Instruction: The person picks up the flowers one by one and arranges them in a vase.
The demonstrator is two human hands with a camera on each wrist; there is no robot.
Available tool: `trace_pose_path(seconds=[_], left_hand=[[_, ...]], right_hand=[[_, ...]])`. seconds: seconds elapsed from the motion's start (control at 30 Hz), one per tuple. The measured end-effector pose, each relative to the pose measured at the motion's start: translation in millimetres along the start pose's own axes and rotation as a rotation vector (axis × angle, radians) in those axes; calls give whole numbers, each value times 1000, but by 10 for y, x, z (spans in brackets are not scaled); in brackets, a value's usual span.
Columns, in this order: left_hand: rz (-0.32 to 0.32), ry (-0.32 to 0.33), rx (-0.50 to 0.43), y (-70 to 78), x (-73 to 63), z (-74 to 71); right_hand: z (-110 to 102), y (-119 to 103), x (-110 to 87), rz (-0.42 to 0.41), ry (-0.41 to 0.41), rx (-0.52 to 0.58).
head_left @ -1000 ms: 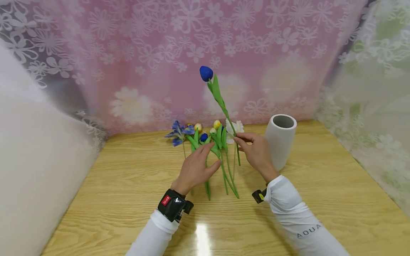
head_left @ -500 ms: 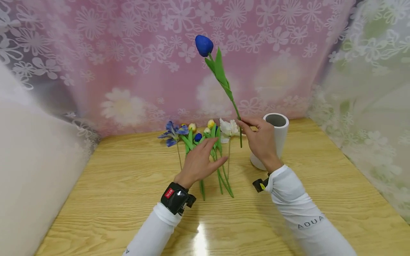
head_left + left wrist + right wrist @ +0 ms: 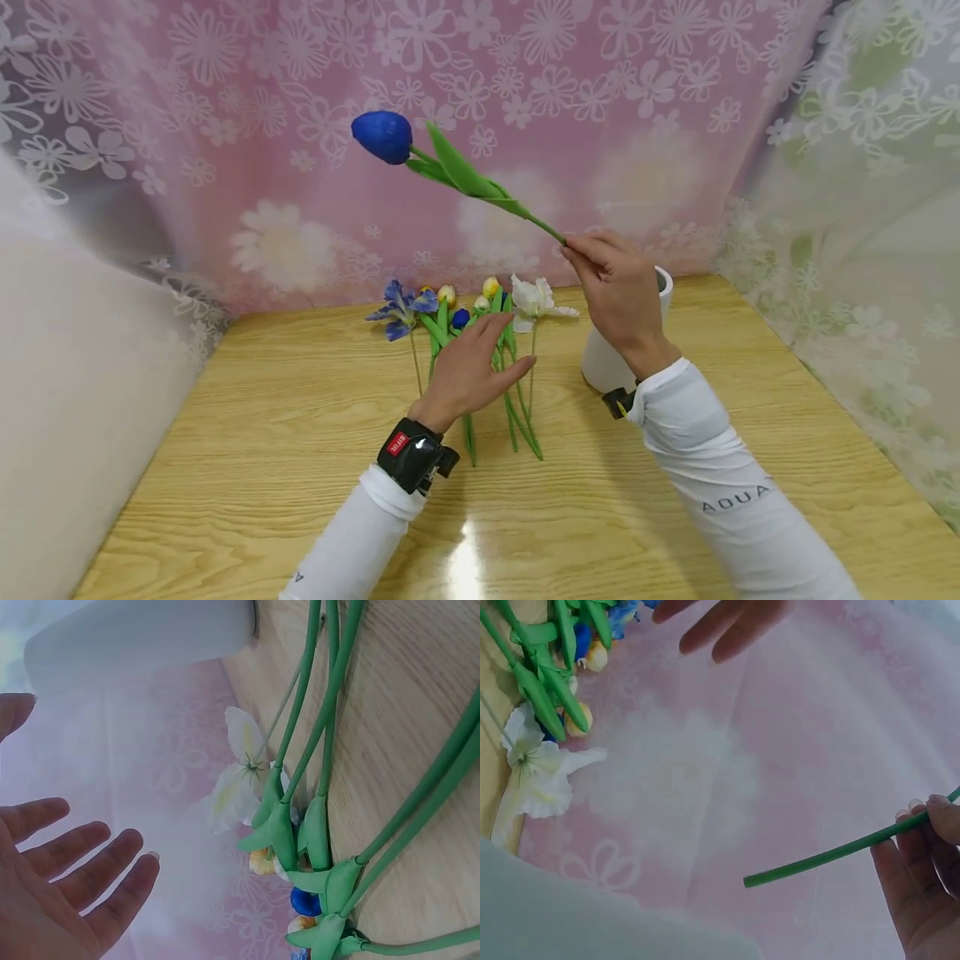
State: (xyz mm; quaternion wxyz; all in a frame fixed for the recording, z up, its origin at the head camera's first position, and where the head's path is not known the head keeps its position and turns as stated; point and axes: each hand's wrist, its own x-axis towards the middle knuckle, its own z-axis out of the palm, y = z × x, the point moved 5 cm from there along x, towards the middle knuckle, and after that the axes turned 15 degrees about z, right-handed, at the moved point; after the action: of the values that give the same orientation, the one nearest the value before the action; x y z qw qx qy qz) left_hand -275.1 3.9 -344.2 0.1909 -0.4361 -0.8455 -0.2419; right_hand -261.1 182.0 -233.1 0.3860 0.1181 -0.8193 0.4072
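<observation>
In the head view my right hand [image 3: 618,296] pinches the green stem of a blue tulip [image 3: 382,137] between thumb and fingers. The tulip is raised and leans left, its bloom before the pink curtain. The stem's cut end [image 3: 780,875] sticks out past the fingers in the right wrist view. My left hand [image 3: 471,367] hovers with spread, straight fingers over the flowers and holds nothing. Beneath and around it lie a purple-blue iris [image 3: 401,310], a white flower [image 3: 534,298], yellow-white tulips [image 3: 491,287] and another blue tulip [image 3: 460,318]. The white vase [image 3: 606,362] stands partly hidden behind my right hand.
Several green stems [image 3: 525,425] point toward me on the wooden table [image 3: 247,467]. A pink floral curtain [image 3: 315,167] closes off the back; a pale wall [image 3: 82,400] rises at left and a leafy curtain [image 3: 862,275] at right.
My right hand has lifted the blue tulip higher and tipped its bloom to the left, moving in front of the vase. The left hand stays over the flowers, its fingers spread.
</observation>
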Motion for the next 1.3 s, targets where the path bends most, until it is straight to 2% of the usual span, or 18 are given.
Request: trace_pose_path(seconds=[0.27, 0.5, 0.97, 1.3], left_hand=[[22, 20, 4, 0, 43, 23], [40, 34, -11, 10, 67, 58], [49, 38, -16, 23, 53, 124], [28, 17, -31, 0, 2, 194]], right_hand=[[-174, -43, 108, -22, 54, 21], [-276, 24, 129, 32, 81, 40], [-400, 483, 50, 185, 53, -95], [-468, 687, -34, 314, 57, -266]])
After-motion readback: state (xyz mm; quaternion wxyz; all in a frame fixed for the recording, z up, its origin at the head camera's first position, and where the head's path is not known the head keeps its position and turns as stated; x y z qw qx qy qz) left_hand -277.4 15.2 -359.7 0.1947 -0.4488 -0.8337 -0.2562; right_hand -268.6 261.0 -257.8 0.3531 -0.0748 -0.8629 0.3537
